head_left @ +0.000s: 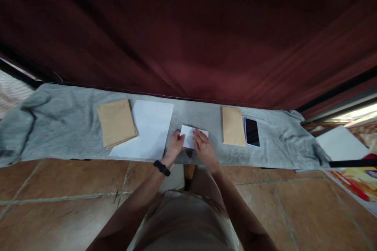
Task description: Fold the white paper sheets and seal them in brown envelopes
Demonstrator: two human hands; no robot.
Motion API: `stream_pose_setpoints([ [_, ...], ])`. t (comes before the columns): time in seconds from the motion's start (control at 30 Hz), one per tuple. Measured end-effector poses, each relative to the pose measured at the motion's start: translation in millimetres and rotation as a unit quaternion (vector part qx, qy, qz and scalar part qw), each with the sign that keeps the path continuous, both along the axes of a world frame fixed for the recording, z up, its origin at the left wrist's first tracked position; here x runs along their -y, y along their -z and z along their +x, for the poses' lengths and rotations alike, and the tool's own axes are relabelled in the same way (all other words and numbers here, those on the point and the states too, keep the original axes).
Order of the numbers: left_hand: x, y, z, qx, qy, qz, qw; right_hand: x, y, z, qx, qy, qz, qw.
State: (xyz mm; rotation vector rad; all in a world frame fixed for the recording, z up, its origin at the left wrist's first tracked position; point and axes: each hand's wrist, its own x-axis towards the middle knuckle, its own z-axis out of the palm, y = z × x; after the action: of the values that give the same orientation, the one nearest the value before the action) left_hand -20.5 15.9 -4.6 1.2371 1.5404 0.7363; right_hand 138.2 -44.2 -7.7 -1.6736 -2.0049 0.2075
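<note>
The white paper piece (188, 142) lay near the middle of the cloth-covered desk (279, 137), between its far and near edges. The left hand (176, 143) gripped the left end of the paper piece, with the thumb on top. The right hand (202, 144) rested palm down, its fingers extended across the right half of the paper piece. A black wristband (161, 168) encircled the left wrist.

Toward the left end of the desk, a stack of kraft envelopes (118, 123) overlapped the left part of a large white paper sheet (154, 127). The sheet extended from close to the far edge down to the near edge. To the right of the hands lay a single kraft envelope (233, 126), with a smartphone (252, 132) just beside it, dark screen upward. Dark red fabric (188, 47) hung along the far edge.
</note>
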Motion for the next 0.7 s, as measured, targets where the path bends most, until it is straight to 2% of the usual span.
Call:
stream_pose_setpoints([
  [0.13,5.0,-1.7,-1.4,-0.032,0.011,-0.003,0.999,8.9,12.4,-10.5,0.054,0.036,-0.019,0.998],
  [0.23,14.4,-5.6,-7.2,-0.144,0.028,0.065,0.987,12.8,15.1,-11.1,0.067,0.049,-0.017,0.996],
  [0.3,20.7,-9.2,-9.6,-0.259,0.043,0.161,0.952,13.9,15.1,-10.8,0.072,0.049,-0.02,0.996],
  [0.37,25.2,-12.4,-7.9,-0.33,0.071,0.251,0.907,14.2,15.0,-10.9,0.077,0.048,-0.027,0.996],
  [0.47,28.5,-12.7,3.3,-0.345,0.171,0.338,0.859,14.8,16.2,-10.8,0.089,0.045,-0.033,0.995],
  [0.57,29.6,-5.7,16.8,-0.333,0.264,0.361,0.831,16.1,19.0,-9.5,0.107,0.041,-0.028,0.993],
  [0.7,30.9,5.5,20.3,-0.344,0.284,0.349,0.824,17.4,23.9,-6.8,0.129,0.045,-0.016,0.991],
])
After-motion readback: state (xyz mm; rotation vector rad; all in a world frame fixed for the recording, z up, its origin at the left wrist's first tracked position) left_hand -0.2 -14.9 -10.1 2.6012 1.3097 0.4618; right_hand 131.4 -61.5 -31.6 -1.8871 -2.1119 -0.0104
